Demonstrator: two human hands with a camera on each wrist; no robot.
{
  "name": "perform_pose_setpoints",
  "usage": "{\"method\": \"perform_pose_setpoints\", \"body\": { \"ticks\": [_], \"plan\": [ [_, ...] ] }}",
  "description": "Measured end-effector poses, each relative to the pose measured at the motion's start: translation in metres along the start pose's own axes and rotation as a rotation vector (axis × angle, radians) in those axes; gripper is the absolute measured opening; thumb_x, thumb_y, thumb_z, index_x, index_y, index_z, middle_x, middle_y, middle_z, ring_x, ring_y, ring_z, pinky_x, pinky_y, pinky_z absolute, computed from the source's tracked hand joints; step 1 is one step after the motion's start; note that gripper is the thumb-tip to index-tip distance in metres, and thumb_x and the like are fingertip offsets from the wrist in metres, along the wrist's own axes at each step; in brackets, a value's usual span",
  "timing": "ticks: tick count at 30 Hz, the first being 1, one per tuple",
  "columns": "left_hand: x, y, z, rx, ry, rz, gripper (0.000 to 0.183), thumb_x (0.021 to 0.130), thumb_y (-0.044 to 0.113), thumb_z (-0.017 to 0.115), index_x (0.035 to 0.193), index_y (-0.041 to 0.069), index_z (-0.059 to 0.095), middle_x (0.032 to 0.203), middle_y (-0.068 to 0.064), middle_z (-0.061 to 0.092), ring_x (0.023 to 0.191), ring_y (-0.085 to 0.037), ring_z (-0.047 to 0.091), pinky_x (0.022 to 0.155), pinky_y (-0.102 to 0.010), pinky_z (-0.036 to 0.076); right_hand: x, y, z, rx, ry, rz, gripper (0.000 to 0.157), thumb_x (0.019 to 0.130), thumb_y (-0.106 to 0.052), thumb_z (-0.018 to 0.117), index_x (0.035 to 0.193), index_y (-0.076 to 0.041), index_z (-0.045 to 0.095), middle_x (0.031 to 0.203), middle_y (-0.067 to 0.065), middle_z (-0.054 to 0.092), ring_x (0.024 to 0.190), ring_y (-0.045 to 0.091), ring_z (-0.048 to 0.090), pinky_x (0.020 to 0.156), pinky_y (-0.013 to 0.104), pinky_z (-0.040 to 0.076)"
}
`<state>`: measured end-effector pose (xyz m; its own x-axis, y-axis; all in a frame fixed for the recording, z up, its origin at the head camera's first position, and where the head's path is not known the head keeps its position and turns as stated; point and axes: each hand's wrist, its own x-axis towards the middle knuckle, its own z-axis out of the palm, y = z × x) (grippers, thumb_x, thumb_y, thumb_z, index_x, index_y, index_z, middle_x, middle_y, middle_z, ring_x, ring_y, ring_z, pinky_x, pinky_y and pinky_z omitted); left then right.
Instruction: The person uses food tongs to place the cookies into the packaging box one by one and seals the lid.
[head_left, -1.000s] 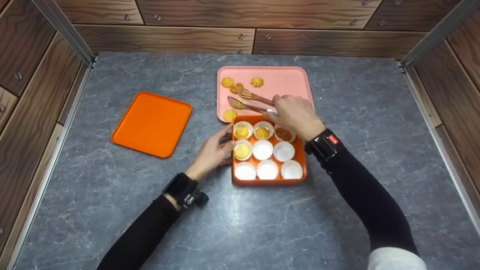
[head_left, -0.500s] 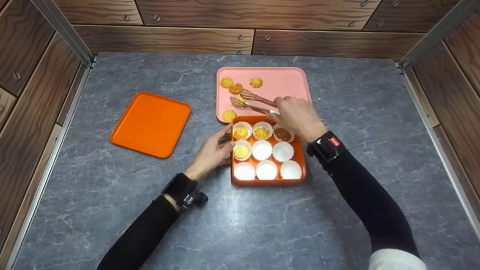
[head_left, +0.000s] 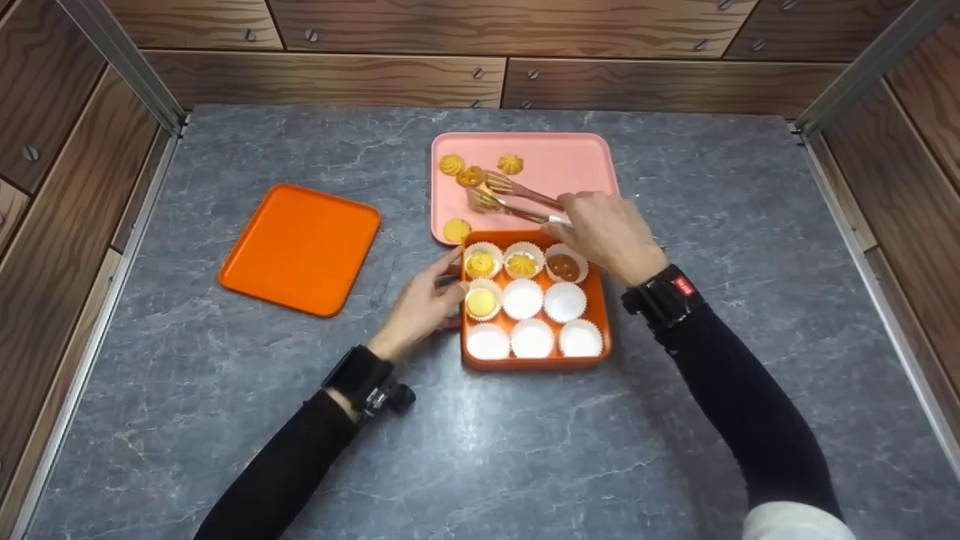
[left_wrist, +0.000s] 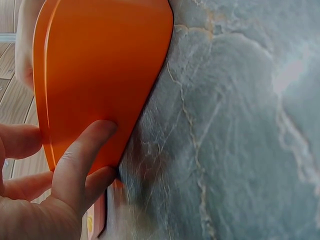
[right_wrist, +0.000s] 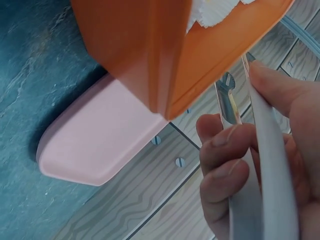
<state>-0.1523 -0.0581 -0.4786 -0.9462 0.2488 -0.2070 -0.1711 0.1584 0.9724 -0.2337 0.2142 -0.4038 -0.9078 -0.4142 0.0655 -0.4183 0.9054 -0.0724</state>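
Note:
My right hand [head_left: 611,232] grips a pair of tongs [head_left: 529,199] from the right, fingers and thumb curled round the pale handles in the right wrist view. The tongs' tips stand on either side of a yellow cookie [head_left: 486,198] over the pink tray [head_left: 577,169]. With fingers fairly straight, my left hand [head_left: 420,311] touches the left wall of an orange box [head_left: 536,365]. Thumb and fingers lie against that wall [left_wrist: 100,60] in the left wrist view. Paper cups fill the box; the back row and the middle row's left cup [head_left: 481,301] hold cookies.
More cookies lie on the tray: a swirled one [head_left: 451,164], a pretzel-like one [head_left: 470,177], a star-shaped one [head_left: 511,163] and a round one [head_left: 456,230]. An orange lid [head_left: 300,251] lies on the grey marbled table [head_left: 450,465] at the left. Wood-patterned panels [head_left: 322,79] border the table.
The tongs' tips have shifted slightly right and back, with their lower arm now closer to the upper one and the cookie between them. My left hand and the box hold still.

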Motion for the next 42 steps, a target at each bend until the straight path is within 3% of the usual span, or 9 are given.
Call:
{"method": "perform_pose_setpoints", "body": {
  "ticks": [7,13,24,35,42],
  "plan": [
    [0.0,0.001,0.0,-0.01,0.002,-0.002,0.067,0.101,0.011,0.061,0.163,0.024,0.036,0.149,-0.015,0.05,0.108,-0.026,0.071,0.07,-0.041,0.066,-0.013,0.007,-0.007,0.02,0.011,0.015,0.042,0.098,-0.043,0.071,0.113,-0.004,0.07,0.093,0.015,0.071,0.071,0.034,0.066,0.059,0.051,0.057],
    [0.0,0.0,0.0,-0.035,-0.008,0.016,0.067,0.102,0.01,0.061,0.163,0.021,0.035,0.148,-0.017,0.05,0.111,-0.028,0.069,0.072,-0.039,0.066,-0.025,0.01,-0.01,0.03,0.046,-0.007,0.04,0.098,-0.042,0.071,0.111,-0.004,0.068,0.084,0.013,0.067,0.065,0.031,0.062,0.055,0.047,0.054],
    [0.0,0.001,-0.001,-0.011,-0.005,-0.012,0.068,0.101,0.011,0.061,0.163,0.024,0.035,0.148,-0.014,0.05,0.104,-0.026,0.07,0.073,-0.042,0.066,-0.046,0.015,-0.017,0.109,0.096,-0.015,0.04,0.099,-0.039,0.071,0.118,-0.004,0.069,0.081,0.008,0.062,0.063,0.024,0.053,0.053,0.036,0.044],
    [0.0,0.001,0.0,-0.001,0.003,-0.005,0.068,0.101,0.011,0.062,0.163,0.023,0.035,0.147,-0.014,0.051,0.104,-0.026,0.071,0.072,-0.042,0.066,-0.069,0.017,-0.017,0.1,0.135,-0.068,0.039,0.097,-0.04,0.073,0.113,-0.004,0.069,0.083,0.007,0.066,0.061,0.021,0.053,0.05,0.036,0.047],
    [0.0,0.001,0.0,-0.085,-0.021,-0.019,0.069,0.101,0.01,0.059,0.164,0.022,0.033,0.147,-0.016,0.049,0.109,-0.029,0.068,0.076,-0.041,0.066,-0.087,0.019,-0.017,0.151,0.156,-0.091,0.04,0.098,-0.04,0.072,0.118,-0.006,0.069,0.094,0.009,0.072,0.067,0.024,0.063,0.053,0.043,0.053]
  ]
}}
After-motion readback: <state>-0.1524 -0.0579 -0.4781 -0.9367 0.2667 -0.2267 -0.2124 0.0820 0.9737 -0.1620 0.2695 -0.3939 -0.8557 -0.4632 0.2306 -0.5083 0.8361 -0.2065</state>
